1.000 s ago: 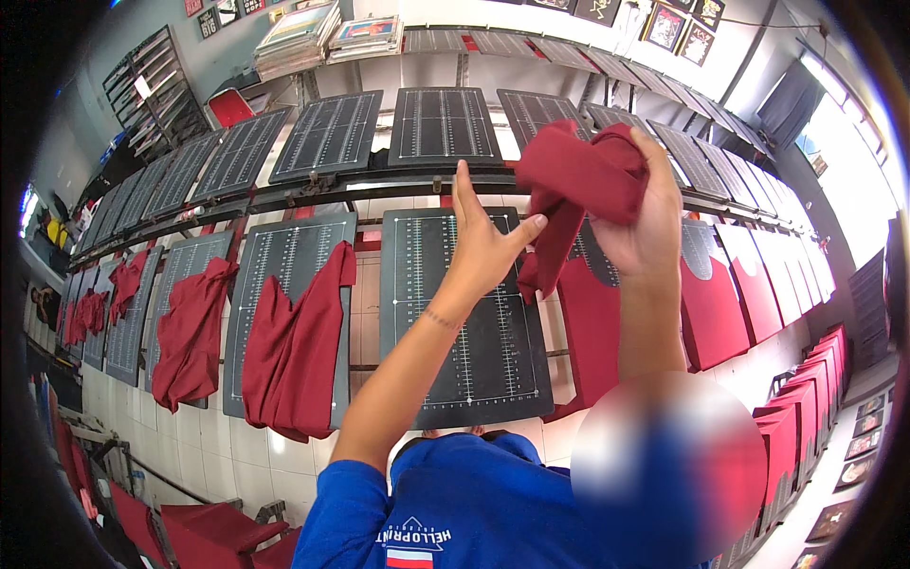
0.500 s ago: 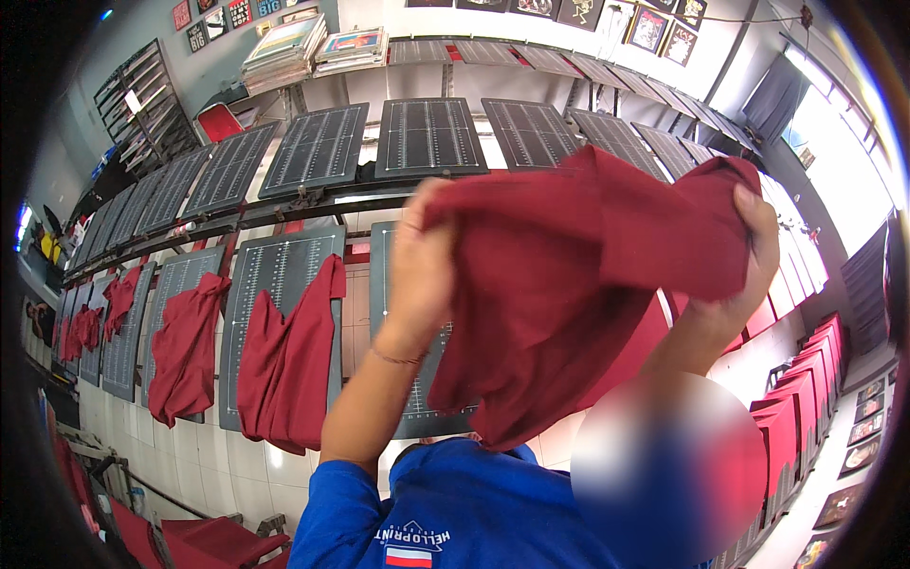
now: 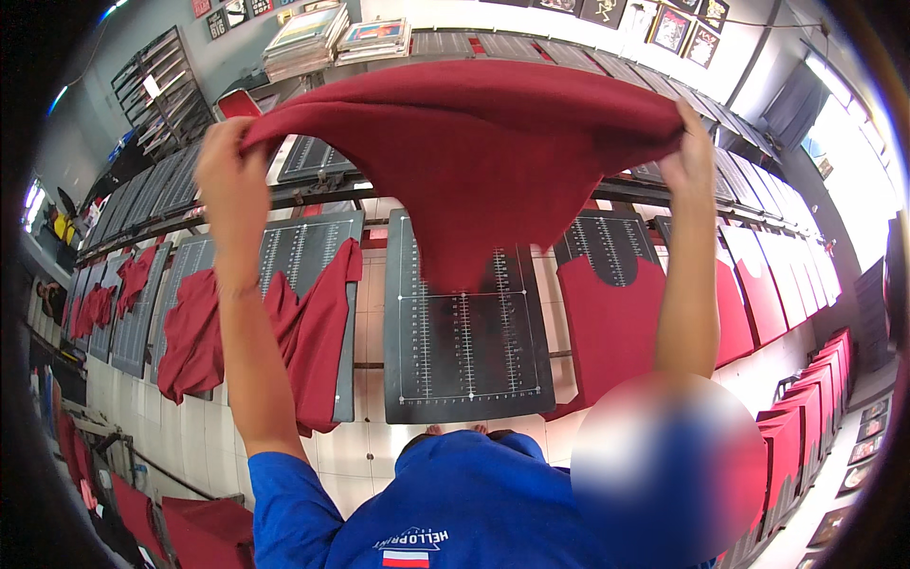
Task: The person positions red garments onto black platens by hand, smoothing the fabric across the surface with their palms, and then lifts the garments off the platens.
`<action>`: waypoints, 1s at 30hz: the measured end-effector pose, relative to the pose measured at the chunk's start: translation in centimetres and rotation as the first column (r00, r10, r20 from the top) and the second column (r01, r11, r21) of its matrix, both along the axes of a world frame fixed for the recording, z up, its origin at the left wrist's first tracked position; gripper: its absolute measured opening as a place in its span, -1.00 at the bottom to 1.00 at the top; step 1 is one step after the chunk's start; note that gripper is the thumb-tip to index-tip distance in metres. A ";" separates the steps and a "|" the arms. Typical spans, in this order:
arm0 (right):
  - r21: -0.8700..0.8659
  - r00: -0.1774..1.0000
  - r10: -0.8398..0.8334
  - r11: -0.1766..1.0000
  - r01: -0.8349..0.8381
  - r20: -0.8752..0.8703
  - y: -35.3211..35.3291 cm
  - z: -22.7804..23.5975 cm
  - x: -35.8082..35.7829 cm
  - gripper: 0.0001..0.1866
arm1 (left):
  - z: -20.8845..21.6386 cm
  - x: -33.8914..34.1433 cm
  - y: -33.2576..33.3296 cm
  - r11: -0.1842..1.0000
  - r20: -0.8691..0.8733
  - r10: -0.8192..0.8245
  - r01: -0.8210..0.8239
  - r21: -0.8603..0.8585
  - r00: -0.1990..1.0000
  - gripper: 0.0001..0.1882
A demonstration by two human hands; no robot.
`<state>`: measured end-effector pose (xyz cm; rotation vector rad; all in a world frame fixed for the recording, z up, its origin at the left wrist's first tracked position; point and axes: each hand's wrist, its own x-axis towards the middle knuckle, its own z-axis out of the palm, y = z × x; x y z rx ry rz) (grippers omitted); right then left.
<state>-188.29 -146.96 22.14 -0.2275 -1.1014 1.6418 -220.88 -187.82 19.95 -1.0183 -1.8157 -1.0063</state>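
A dark red cloth piece is stretched wide in the air between my two hands, its middle drooping in a blurred point. My left hand is closed on its left end, and my right hand grips the right end. Both arms are raised and spread apart. Below the cloth is a black flat board with white ruler lines and a white outline; the cloth hides its far part.
To the right, a red cloth panel with a rounded neckline lies flat on a board. Crumpled red cloths drape boards at left. Beyond a dark rail runs another row of boards. Stacked frames stand at the back.
My hands have moved far apart, the left one leftward and the right one up and leftward. The bunched cloth has opened out wide, and the board beneath has come into view.
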 end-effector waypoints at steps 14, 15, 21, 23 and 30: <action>-0.394 0.717 0.112 0.887 0.240 0.688 -12.7 -31.3 14.9 -0.57 | -25.4 16.1 -16.5 0.958 0.701 -0.040 0.226 -0.175 0.712 -0.75; -0.473 0.743 0.140 0.843 0.257 0.655 -15.2 -30.7 13.5 -0.60 | -27.5 16.7 -17.1 0.948 0.716 0.008 0.223 -0.228 0.698 -0.77; -0.526 0.542 0.414 0.848 0.063 0.731 -19.2 -41.4 22.0 -0.65 | -35.2 21.3 -22.1 0.754 0.882 0.318 0.471 -0.458 0.347 -0.80; -0.566 0.143 0.553 0.820 0.082 0.821 -19.3 -41.7 25.3 -0.62 | -35.6 21.6 -23.0 0.569 0.879 0.454 0.713 -0.411 0.144 -0.69; -0.704 0.526 0.625 0.707 -0.067 0.577 -18.3 -48.4 18.8 -0.33 | -44.8 17.0 -13.8 0.897 0.647 -0.422 -0.191 0.398 -0.635 -0.24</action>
